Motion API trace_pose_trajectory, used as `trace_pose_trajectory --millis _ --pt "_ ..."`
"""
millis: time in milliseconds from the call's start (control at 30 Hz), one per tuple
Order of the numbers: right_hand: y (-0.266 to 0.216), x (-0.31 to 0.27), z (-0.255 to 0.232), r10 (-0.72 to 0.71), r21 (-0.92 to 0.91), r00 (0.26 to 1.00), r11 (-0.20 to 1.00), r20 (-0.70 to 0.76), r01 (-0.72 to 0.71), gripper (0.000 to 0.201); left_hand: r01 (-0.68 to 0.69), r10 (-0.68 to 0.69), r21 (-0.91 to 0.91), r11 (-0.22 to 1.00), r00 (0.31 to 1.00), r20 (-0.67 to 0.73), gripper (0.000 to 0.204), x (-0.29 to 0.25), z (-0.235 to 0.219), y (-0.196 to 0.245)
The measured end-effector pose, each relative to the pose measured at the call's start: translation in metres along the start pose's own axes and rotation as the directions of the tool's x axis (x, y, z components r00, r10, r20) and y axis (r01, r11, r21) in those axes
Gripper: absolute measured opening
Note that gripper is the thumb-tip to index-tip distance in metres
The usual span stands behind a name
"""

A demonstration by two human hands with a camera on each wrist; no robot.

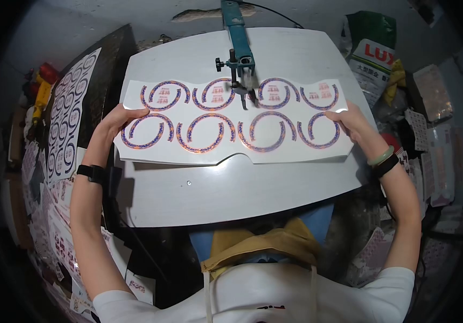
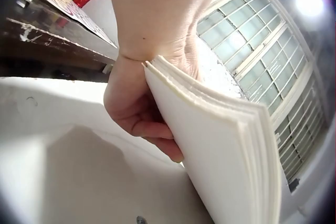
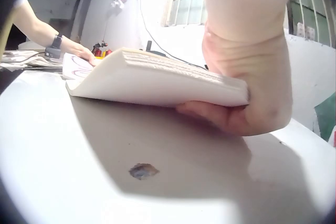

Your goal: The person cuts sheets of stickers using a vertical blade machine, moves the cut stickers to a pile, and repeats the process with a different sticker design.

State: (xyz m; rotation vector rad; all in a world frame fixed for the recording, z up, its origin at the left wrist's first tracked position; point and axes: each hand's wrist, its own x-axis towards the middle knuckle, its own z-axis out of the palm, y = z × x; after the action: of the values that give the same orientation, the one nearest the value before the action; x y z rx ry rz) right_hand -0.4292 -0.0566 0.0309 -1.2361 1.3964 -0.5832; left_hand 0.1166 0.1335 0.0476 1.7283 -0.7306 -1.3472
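Observation:
A stack of white sheets (image 1: 237, 156) printed with ring shapes and small red characters is held above the white table (image 1: 188, 204). At its left end my left hand (image 1: 117, 119) grips it, thumb on top; in the left wrist view that hand's curled fingers (image 2: 155, 129) lie under the stack (image 2: 199, 140). My right hand (image 1: 352, 121) grips the right end, thumb on top. The right wrist view has the right hand's fingers (image 3: 210, 116) beneath the thick stack (image 3: 157, 82), raised off the surface. Several layers show along the edge.
A teal machine arm (image 1: 237, 37) with a black clamp reaches over the stack's middle from the back. Printed sheets (image 1: 70, 118) lie on a dark surface at left. A green and white bag (image 1: 371, 59) stands at back right, near more sheets (image 1: 439, 161).

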Motion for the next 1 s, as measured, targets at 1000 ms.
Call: trace_pose_trajectory --millis 1000 --pt "-0.07 0.069 0.011 -0.183 -0.426 0.977 0.879 0.111 0.214 0.047 0.118 -0.171 -0.381 0.917 0.979 -0.108 0.038 -0.073 0.06 -0.05"
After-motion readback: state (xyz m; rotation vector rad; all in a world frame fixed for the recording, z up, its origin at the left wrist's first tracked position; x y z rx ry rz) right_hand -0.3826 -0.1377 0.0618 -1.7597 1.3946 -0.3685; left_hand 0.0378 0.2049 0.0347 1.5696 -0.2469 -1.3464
